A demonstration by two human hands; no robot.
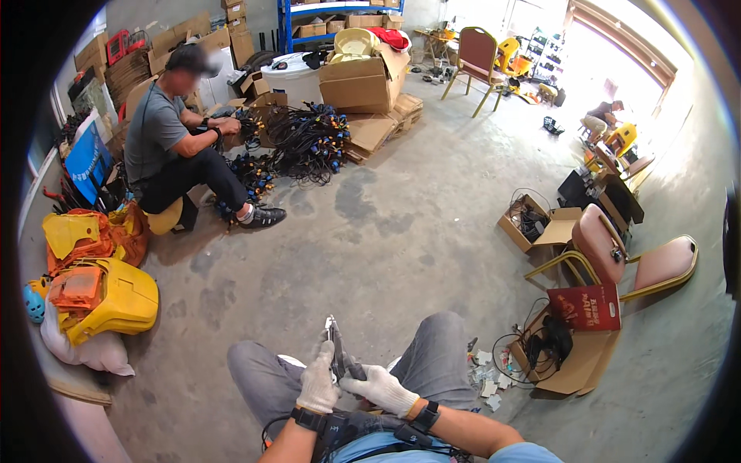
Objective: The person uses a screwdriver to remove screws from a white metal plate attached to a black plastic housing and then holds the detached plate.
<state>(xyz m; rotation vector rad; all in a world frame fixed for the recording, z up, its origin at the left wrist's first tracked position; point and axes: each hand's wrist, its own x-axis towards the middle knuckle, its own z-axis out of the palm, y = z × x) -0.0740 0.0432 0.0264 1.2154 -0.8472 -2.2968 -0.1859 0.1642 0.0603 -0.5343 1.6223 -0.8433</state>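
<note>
Sitting with your grey-trousered knees [436, 347] apart, you held a slim silver-and-dark tool-like object [337, 355] above your lap, its exact kind hard to make out. Your left hand [315, 383], in a white knitted glove, was clamped around its side; your right hand [382, 390], gloved alike, was closed on its dark lower part. The silver tip pointed toward the far edge of the grey concrete floor [432, 224]. Near the floor's right edge, an open brown cardboard box [594, 376] held black cables [552, 343]. By the left edge sat a curved yellow plastic shell [127, 297]. Toward the far left corner, a seated person in a grey shirt [158, 123] worked beside a heap of black, blue-tipped cords [309, 143].
</note>
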